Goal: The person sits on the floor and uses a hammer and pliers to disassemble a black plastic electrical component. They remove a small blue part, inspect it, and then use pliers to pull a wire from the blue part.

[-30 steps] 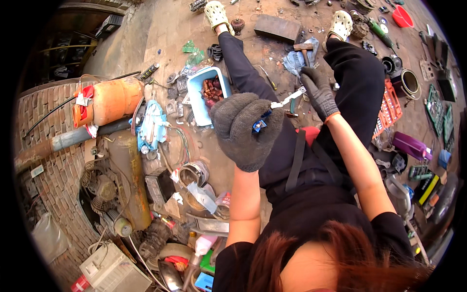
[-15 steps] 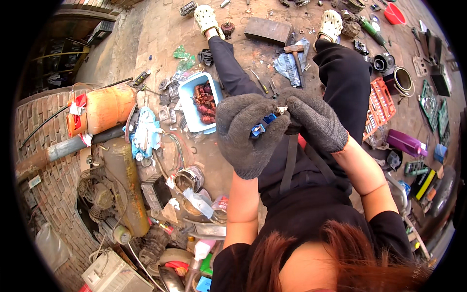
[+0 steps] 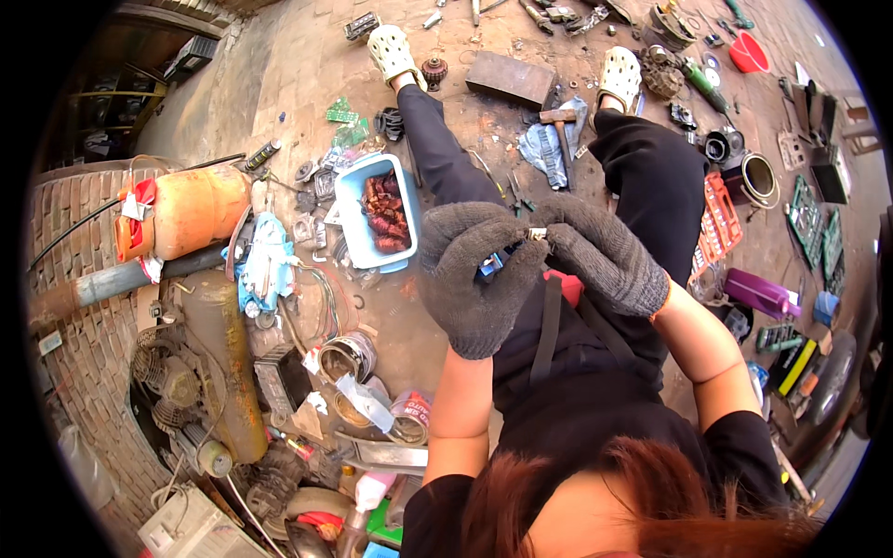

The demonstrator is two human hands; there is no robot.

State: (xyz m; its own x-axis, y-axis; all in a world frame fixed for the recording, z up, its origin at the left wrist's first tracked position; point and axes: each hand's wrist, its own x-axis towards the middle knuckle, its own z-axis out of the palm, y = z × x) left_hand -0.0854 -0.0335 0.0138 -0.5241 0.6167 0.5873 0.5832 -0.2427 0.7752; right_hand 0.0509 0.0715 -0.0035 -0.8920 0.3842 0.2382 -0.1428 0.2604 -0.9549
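Both of my hands wear dark grey knitted gloves and meet above my lap. Curled around a small blue part [image 3: 491,264] is my left hand [image 3: 473,284], whose fingers cover most of it. A small pale metal piece [image 3: 537,233] shows between the fingertips of both hands. My right hand [image 3: 609,259] pinches at that piece, its fingers pressed together. Whether the metal piece is joined to the blue part is hidden by the gloves.
A light blue basin [image 3: 379,253] of copper-coloured windings stands left of my leg. Ahead lie a metal block [image 3: 510,79] and a hammer [image 3: 563,139] on a blue cloth. An orange gas cylinder [image 3: 200,212] lies left; an orange socket set [image 3: 718,228] is at right.
My hands stay together and have shifted slightly down. Less of the blue part shows between my left fingers now. The whole view has tilted a little.
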